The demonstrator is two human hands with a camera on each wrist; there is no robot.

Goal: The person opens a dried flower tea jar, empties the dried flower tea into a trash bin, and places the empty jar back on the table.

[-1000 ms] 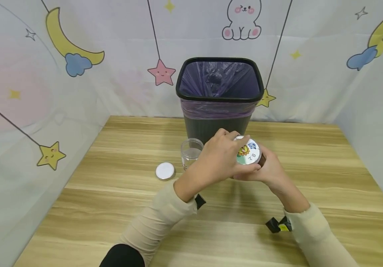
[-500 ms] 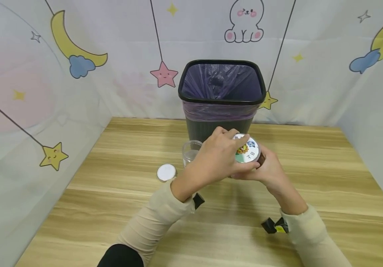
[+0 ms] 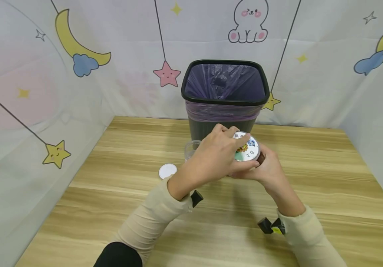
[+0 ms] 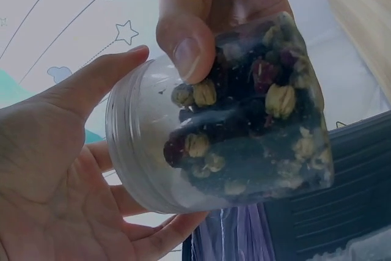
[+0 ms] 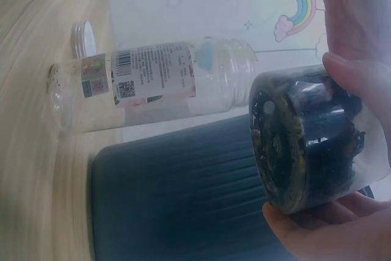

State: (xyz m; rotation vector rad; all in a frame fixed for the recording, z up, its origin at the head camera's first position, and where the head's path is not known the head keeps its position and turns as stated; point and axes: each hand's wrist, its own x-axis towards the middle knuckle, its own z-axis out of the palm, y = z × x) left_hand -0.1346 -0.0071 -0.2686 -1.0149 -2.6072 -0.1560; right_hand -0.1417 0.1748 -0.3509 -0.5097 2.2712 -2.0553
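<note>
A clear jar [image 4: 244, 114] of dried flower buds and dark dried bits is held tilted between my two hands, above the table and in front of the bin. Its round white lid [image 3: 252, 149] carries cartoon prints and letters. My left hand [image 3: 216, 154] grips the lid end, thumb on one side and fingers on the other. Around the jar's body my right hand [image 3: 271, 167] is wrapped, its thumb [image 4: 194, 53] pressing the clear wall. Most of the jar is hidden by the hands in the head view.
A black bin [image 3: 208, 128] with a purple liner stands behind the hands. Left of it, a clear labelled bottle [image 5: 149, 71] stands uncapped, partly hidden by my left hand in the head view. A white cap [image 3: 168, 171] lies on the wooden table [image 3: 121, 148]. Printed cloth walls surround the table.
Both hands keep their grip on the jar and lid and have shifted slightly left and away from me. The head view has turned a little. The lid shows no clear turn.
</note>
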